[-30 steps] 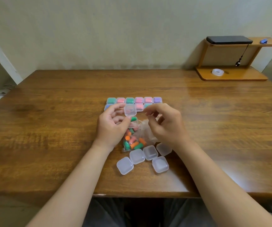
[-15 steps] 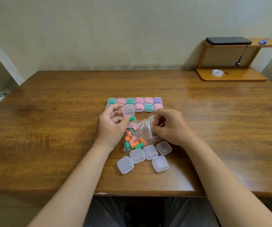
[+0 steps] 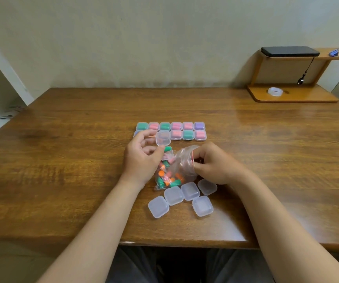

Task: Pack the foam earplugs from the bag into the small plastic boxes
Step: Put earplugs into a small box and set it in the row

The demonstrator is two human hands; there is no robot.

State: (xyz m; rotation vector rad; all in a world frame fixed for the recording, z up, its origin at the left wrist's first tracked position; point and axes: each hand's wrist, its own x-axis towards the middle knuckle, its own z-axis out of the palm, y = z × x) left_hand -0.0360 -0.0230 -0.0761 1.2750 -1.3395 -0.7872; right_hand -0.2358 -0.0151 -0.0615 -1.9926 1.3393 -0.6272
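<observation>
The left hand gripped an open box with a green earplug inside; the right hand pinched the mouth of the bag lying between them. Five empty boxes lay nearer, filled boxes in two rows beyond

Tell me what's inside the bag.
Green, orange and pink earplugs show through the clear bag. The right hand pinches its mouth and the left hand, holding a box, covers its left edge, so anything behind them is hidden.
</observation>
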